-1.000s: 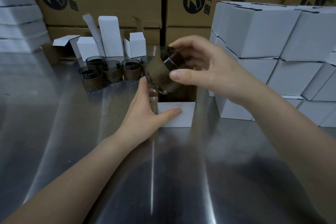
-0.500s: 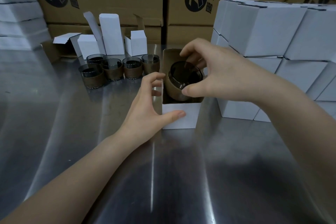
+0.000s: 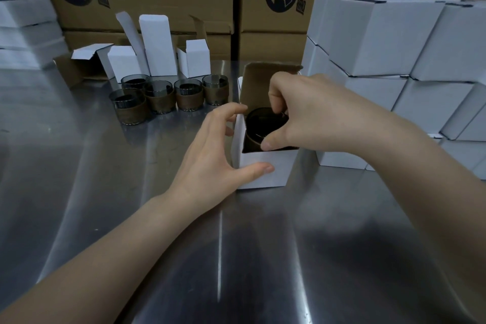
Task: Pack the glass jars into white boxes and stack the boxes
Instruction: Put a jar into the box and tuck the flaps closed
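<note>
Jar: dark smoked glass jar (image 3: 265,123) with brown band, mouth up, long axis near vertical, partway inside the box.
Box: open white cardboard box (image 3: 263,169) on the steel desk (image 3: 157,244), rear flap raised.
Right hand (image 3: 310,113): thumb and fingers pinch the jar rim.
Left hand (image 3: 210,160): clasps the box's left front corner, thumb on the front wall.
Stack: closed white boxes (image 3: 389,42), just right of the box.
</note>
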The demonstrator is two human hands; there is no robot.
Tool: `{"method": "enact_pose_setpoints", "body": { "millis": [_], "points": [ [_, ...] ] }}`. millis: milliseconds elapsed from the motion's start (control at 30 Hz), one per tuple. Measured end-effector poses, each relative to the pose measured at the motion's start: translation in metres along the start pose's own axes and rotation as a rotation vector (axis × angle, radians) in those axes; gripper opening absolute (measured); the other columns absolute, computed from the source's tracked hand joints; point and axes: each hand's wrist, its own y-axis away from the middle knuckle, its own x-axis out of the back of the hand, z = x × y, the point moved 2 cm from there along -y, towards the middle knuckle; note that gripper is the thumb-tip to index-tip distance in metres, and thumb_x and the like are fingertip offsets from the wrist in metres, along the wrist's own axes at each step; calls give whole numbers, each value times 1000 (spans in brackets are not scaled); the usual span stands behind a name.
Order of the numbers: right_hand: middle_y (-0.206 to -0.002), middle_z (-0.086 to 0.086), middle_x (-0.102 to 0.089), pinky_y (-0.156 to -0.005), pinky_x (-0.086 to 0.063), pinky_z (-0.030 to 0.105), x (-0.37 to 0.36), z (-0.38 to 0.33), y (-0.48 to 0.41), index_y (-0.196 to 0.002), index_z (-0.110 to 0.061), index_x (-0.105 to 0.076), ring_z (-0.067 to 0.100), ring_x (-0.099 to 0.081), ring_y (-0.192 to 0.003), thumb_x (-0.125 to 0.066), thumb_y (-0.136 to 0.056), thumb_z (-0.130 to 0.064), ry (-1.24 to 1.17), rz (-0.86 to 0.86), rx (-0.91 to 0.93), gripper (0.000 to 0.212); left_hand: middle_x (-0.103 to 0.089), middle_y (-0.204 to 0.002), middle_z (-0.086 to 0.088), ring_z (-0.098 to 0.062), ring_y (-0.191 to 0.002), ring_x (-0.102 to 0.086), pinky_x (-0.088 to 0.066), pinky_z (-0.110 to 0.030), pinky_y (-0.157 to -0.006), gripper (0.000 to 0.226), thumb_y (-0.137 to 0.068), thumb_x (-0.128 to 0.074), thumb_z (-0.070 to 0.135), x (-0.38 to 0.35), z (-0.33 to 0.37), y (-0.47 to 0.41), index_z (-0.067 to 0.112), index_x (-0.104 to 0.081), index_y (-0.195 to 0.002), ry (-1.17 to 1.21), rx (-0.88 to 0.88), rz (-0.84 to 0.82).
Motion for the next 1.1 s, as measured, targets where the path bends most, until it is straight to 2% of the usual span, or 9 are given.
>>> {"method": "enact_pose_setpoints", "body": {
  "millis": [200, 500, 667, 767, 967, 1100],
  "points": [
    [-73, -5, -45, -47, -24, 26, -1, -5, -1, -73, -23, -39, 7, -39, -61, -83, -68, -41, 59, -61, -7, 48, -38, -122, 23, 7, -111, -45, -35, -4, -91, 83, -65, -73, 62, 0, 3, 1, 45, -31, -134, -35, -78, 17],
    [-71, -3, -52, -47, -27, 26, -5, -7, -6, -70, -19, -47, 10, -45, -63, -84, -67, -42, 131, -141, -31, 44, -40, -125, 17, 11, -113, -42, -34, -5, -92, 81, -68, -73, 58, 2, 9, 1, 37, -35, -135, -73, -140, 19],
    [-68, -4, -54, -47, -28, 25, -6, -5, -9, -67, -20, -51, 9, -48, -63, -82, -70, -43, 156, -168, -8, 39, -37, -123, 19, 11, -112, -41, -34, -6, -93, 80, -69, -72, 58, 2, 8, 0, 35, -34, -136, -91, -163, 10],
    [-74, -6, -56, -47, -29, 23, -5, -1, -10, -73, -21, -55, 6, -48, -65, -80, -70, -48, 135, -178, -21, 37, -36, -120, 22, 11, -112, -42, -34, -5, -92, 81, -69, -73, 58, 0, 6, -1, 35, -35, -137, -70, -149, 6],
    [-82, -7, -57, -53, -34, 27, -4, 5, -9, -83, -20, -60, 7, -50, -71, -76, -65, -61, 61, -126, -53, 47, -40, -126, 19, 5, -114, -46, -39, -6, -90, 81, -68, -73, 62, -6, -1, 0, 43, -34, -137, -9, -63, -22],
    [-81, -8, -59, -57, -40, 23, 4, 7, -6, -83, -23, -63, 6, -53, -74, -72, -74, -54, -38, -24, -22, 34, -43, -128, 14, 3, -113, -48, -40, -7, -87, 80, -67, -72, 64, -7, -5, -1, 44, -35, -135, 14, -16, -42]
  ]
}}
